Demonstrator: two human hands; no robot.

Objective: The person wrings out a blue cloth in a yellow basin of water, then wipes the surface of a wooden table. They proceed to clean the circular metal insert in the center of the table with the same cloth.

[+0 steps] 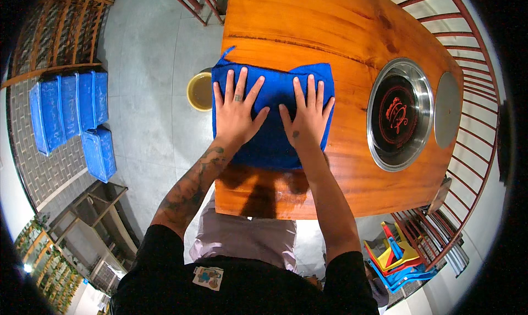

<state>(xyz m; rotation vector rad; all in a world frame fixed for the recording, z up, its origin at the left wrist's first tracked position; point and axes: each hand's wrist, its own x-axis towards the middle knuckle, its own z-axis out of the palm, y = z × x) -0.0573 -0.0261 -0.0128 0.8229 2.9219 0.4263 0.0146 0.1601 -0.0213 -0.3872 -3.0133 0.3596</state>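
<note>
A blue cloth point(264, 146) lies spread over the left end of a glossy wooden table point(305, 26). My left hand point(237, 113) rests flat on the cloth's left half, fingers spread. On its right half lies my right hand point(308, 115), palm down with the fingers apart; the fingertips come near the cloth's upper right edge. Neither hand grips the fabric. The cloth's left side runs along the table's edge, and a thin blue loop sticks out at its upper left corner. Part of the cloth is hidden beneath my hands.
A round metal-rimmed cooker point(400, 115) is set into the table, beside a grey disc point(446, 110). A yellow-rimmed bucket point(201, 91) stands on the floor at left. Blue bins point(70, 108), a metal frame point(90, 232), red railings point(474, 150) and colourful plastic pieces point(396, 257) surround the area.
</note>
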